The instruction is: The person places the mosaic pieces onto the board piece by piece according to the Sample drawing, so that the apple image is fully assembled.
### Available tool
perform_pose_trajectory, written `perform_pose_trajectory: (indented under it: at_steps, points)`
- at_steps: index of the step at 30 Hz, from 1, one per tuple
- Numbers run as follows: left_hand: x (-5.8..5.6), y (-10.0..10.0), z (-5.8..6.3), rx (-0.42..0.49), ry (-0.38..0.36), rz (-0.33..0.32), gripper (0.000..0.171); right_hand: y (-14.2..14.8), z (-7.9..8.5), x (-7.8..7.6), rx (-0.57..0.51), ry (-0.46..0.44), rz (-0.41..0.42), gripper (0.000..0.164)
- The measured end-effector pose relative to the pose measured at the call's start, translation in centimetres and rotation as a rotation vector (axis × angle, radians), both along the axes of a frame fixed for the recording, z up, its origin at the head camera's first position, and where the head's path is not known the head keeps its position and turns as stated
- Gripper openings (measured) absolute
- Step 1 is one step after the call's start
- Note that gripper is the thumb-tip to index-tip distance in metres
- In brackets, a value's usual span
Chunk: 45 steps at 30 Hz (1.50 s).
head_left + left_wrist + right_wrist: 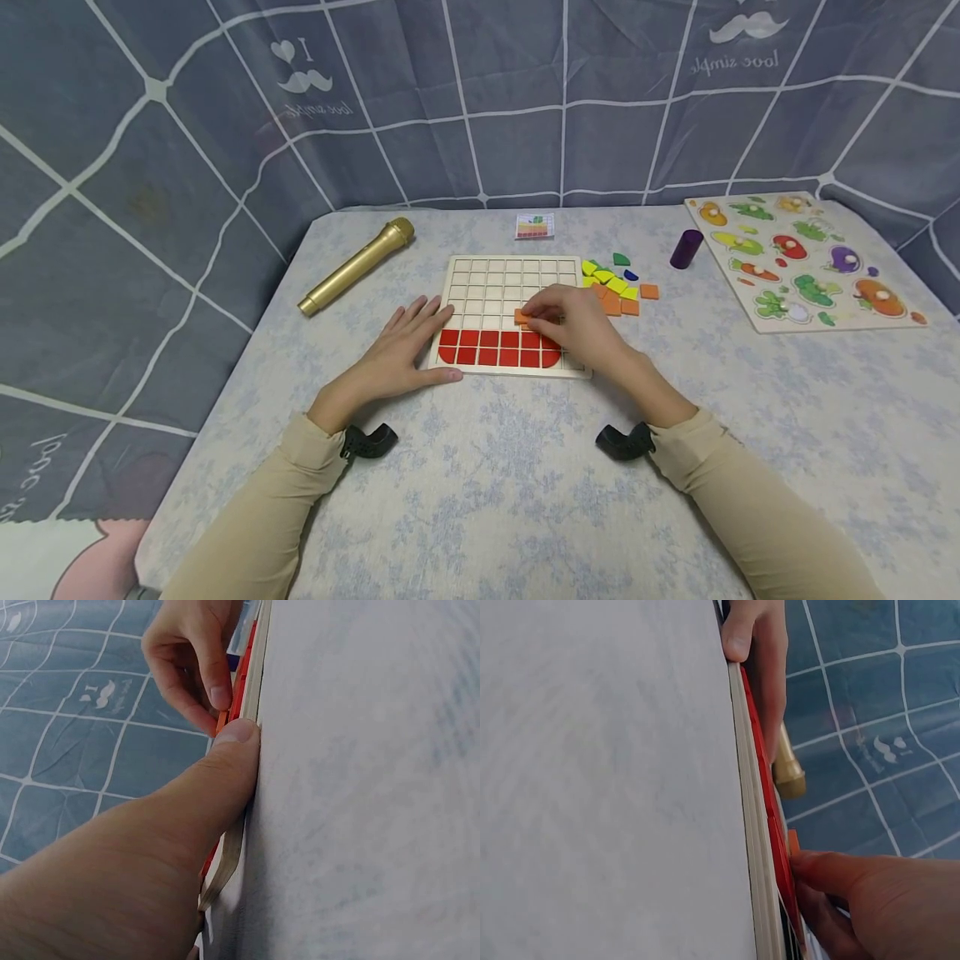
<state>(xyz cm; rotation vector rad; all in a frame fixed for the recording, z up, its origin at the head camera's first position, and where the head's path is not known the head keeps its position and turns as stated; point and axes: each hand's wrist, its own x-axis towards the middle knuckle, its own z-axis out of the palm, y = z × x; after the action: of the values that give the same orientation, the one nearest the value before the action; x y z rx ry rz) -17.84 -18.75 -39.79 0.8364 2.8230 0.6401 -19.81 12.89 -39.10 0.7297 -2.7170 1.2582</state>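
My right fingers (550,312) pinch an orange tile (521,317), thumb against forefinger, and the tile pokes out to the left of their tips. It sits at the board (474,292), just beyond the red tiles (487,347), which fill two rows on the near side of my fingertips. From above the tile's showing part gives me no clear long axis; my fingers cover the rest, so I can't fairly say whether one orange piece is here or two overlapping.

The relation that matters is this: the tile is right at my right fingertips, with bare cells to their left and beyond them, and the right hand is much the nearer one. My left hand (401,354) lies to the left of the tile, its fingers straight and spread at the board's left side, its thumb touching the near edge; it grips no tile.

Just right of my right fingers, past the knuckles, lie loose orange tiles (630,307) and yellow tiles (617,284). Farther off, beyond my left fingers, a gold microphone (356,267) rests on the surface (480,467).
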Motion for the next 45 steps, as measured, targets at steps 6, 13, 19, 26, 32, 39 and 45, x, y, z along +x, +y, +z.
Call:
perform_pose_trajectory:
  at_steps: [6,13,19,26,32,39,45]
  points:
    - [-0.1,0.3,0.2,0.001,-0.008,0.001,0.102,-0.5,0.0,0.0,0.013,0.038,0.012,0.016]
    - [-0.3,0.4,0.2,-0.003,-0.005,-0.003,0.101,-0.9,0.0,0.0,0.043,0.057,0.023,0.013]
    - [-0.2,0.3,0.3,-0.005,-0.005,0.003,0.101,-1.2,-0.2,-0.1,0.030,0.061,0.053,0.013]
    - [-0.1,0.0,0.2,-0.008,-0.003,0.007,0.101,-0.3,0.4,-0.3,-0.022,0.008,-0.003,0.016]
    - [0.0,0.0,0.2,-0.005,-0.001,0.002,0.102,1.9,1.2,-1.2,-0.060,0.028,-0.119,0.016]
    - [-0.1,-0.1,0.0,0.009,0.000,-0.001,0.101,5.4,2.0,-2.2,-0.037,0.051,-0.272,0.016]
    - [-0.1,-0.1,-0.1,0.005,-0.002,-0.002,0.100,8.7,2.6,-2.5,0.064,0.000,-0.349,0.022]
